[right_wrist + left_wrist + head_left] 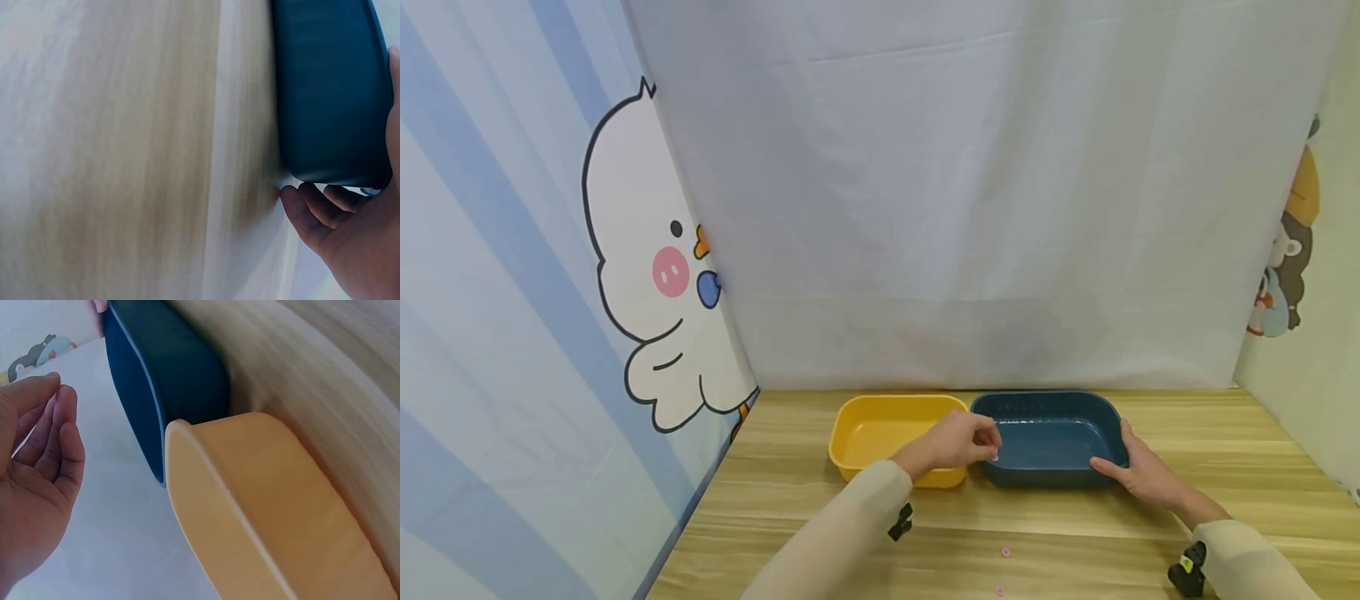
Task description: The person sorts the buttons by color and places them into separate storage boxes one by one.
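Over the gap between a yellow plastic basin (898, 406) and a dark blue basin (1052, 477), my left hand (958, 439) pinches a small pink piece (996, 456) between thumb and fingertips. The piece looks like the little pink rings on the table. In the left wrist view, the thumb and index finger of the left hand (40, 444) meet above the basin rims, and the piece is hidden. My right hand (1146, 475) grips the right end of the dark blue basin, thumb over the rim. Its other fingers (306, 215) curl along the outer wall in the right wrist view.
Two small pink rings lie on the wooden table (790, 517) in front of the basins, one ring (1006, 552) farther away than the other ring (1000, 592). A grey-white curtain (985, 208) hangs behind the table. Printed cloths hang at both sides.
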`<state>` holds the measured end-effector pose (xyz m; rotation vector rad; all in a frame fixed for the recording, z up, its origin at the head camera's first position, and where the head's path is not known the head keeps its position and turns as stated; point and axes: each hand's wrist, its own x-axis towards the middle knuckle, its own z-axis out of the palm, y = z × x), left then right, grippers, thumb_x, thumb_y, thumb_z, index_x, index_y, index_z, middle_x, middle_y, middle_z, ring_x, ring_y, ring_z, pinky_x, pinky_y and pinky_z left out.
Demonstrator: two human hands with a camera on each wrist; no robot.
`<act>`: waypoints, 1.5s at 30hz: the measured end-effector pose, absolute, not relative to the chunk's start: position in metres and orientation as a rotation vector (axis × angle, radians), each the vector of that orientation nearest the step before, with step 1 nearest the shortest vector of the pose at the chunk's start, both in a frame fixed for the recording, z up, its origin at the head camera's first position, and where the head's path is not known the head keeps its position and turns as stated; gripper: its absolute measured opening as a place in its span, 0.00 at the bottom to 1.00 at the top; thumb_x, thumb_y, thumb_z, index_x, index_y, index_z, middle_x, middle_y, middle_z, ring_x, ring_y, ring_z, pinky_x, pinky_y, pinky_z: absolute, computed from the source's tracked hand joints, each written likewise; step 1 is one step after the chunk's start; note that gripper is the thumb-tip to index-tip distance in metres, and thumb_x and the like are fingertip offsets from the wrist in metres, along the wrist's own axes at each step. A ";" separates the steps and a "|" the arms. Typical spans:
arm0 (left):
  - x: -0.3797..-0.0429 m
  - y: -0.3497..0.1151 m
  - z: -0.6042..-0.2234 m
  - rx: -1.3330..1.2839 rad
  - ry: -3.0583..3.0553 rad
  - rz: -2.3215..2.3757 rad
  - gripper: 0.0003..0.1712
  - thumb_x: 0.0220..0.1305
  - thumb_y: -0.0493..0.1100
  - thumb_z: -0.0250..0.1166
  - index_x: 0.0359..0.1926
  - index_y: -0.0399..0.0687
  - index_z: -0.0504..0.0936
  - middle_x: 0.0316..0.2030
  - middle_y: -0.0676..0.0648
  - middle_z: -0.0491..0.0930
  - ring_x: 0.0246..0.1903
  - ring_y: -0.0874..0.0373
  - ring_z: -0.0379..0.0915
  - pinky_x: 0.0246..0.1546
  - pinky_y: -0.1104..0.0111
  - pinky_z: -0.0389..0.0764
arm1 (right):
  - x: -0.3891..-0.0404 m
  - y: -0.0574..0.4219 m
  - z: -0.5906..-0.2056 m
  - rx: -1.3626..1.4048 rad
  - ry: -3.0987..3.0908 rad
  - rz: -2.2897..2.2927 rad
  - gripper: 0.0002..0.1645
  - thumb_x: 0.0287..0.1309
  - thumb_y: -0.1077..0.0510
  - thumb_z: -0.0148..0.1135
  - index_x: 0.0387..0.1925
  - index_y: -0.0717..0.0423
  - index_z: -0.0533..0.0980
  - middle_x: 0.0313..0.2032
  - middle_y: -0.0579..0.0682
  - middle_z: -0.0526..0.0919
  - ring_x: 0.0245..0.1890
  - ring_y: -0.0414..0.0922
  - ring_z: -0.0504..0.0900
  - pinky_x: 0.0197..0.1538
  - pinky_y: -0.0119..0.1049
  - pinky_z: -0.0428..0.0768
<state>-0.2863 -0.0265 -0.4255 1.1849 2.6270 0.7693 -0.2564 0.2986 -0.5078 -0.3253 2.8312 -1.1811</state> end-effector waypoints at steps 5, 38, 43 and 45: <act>-0.294 -0.020 -0.421 1.126 2.624 0.870 0.03 0.63 0.38 0.63 0.37 0.44 0.82 0.29 0.57 0.79 0.27 0.69 0.73 0.31 0.80 0.74 | -0.256 0.300 -0.508 -0.320 2.824 -1.188 0.62 0.63 0.47 0.58 0.65 0.76 0.23 0.64 0.83 0.32 0.62 0.78 0.39 0.57 0.71 0.46; -0.317 0.018 -0.460 0.729 2.650 1.220 0.07 0.62 0.39 0.64 0.40 0.43 0.84 0.27 0.56 0.78 0.25 0.66 0.73 0.28 0.76 0.75 | -0.257 0.301 -0.513 -0.300 2.842 -1.174 0.62 0.63 0.46 0.58 0.66 0.76 0.25 0.64 0.82 0.34 0.62 0.77 0.39 0.58 0.71 0.46; -0.316 0.020 -0.461 0.689 2.656 1.250 0.07 0.62 0.39 0.64 0.40 0.42 0.84 0.27 0.56 0.78 0.25 0.65 0.73 0.27 0.75 0.76 | -0.255 0.301 -0.511 -0.293 2.850 -1.175 0.62 0.62 0.46 0.59 0.66 0.76 0.26 0.65 0.82 0.34 0.63 0.77 0.39 0.58 0.70 0.46; -0.316 0.021 -0.461 0.675 2.658 1.248 0.07 0.62 0.39 0.64 0.40 0.43 0.84 0.27 0.56 0.78 0.25 0.65 0.73 0.27 0.74 0.76 | -0.254 0.300 -0.511 -0.290 2.858 -1.163 0.63 0.62 0.45 0.59 0.66 0.76 0.26 0.65 0.82 0.35 0.63 0.77 0.40 0.58 0.70 0.47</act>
